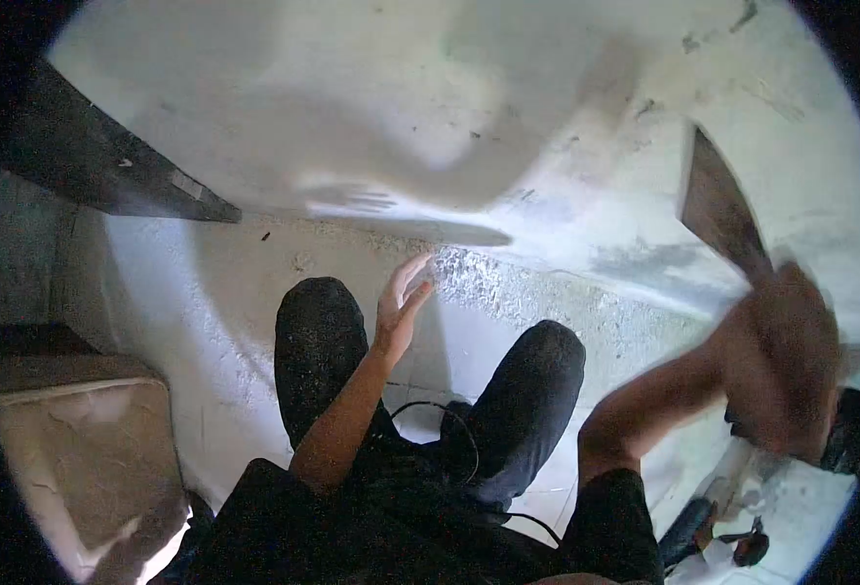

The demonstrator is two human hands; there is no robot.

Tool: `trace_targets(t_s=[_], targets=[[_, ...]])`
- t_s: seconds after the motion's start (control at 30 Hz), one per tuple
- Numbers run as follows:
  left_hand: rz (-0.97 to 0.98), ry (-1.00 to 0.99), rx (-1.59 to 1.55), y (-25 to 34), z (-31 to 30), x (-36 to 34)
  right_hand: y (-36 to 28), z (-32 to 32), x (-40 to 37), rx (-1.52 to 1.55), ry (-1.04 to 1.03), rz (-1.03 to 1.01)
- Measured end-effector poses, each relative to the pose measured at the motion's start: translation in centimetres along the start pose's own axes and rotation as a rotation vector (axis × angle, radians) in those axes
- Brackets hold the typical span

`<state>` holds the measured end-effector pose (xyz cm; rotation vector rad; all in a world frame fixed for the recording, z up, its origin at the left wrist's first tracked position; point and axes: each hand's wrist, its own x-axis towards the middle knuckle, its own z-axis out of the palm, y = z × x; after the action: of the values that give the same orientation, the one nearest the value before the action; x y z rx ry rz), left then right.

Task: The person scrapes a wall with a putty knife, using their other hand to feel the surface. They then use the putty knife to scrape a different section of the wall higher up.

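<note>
My right hand (791, 341), smeared by motion, is raised at the right with its fingers wrapped round the handle of a putty knife (718, 205). The wide flat blade points up and left, in front of the pale wall (449, 88). Low between my knees, my left hand (403, 307) is open, its fingers stretched out. Its fingertips are right at a patch of white flakes and crumbs (479, 283) along the foot of the wall. The hand's shadow falls on the wall above it.
A dark board-like piece (118, 156) stands against the wall at the left. Below it is a beige padded item (98, 458). Dust and crumbs lie over the tiled floor (532, 478). A black cable (474, 444) loops between my knees. Dark items (849, 419) stand at the right edge.
</note>
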<state>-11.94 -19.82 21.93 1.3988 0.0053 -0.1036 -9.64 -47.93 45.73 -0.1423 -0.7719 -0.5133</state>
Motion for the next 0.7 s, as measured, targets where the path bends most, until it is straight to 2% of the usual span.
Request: trace_targets(t_s=[0.03,0.07,0.13,0.27,0.4,0.57,0.7], targets=[[-0.005,0.004,0.019,-0.2,0.0,-0.5,1.0,-1.0,0.4,-0.005,-0.019,0.028],[-0.01,-0.008,0.023,-0.1,0.1,-1.1,3.1,-2.3,2.2,-0.426,-0.36,0.271],[-0.035,-0.012,0.021,0.5,0.0,-0.5,5.1,-2.1,3.8,-0.832,-0.723,0.495],[-0.002,0.008,0.028,1.2,-0.4,-1.0,4.7,1.9,3.0,-0.786,-0.709,0.49],[0.0,0.013,-0.022,1.1,-0.6,0.2,3.4,3.5,1.5,-0.947,-0.621,0.313],[-0.017,-0.01,0.016,1.0,-0.6,-0.2,6.2,2.7,3.1,-0.995,-0.53,0.272],[-0.021,-0.004,-0.009,0.9,-1.0,0.1,3.8,3.7,2.1,-0.993,-0.541,0.269]])
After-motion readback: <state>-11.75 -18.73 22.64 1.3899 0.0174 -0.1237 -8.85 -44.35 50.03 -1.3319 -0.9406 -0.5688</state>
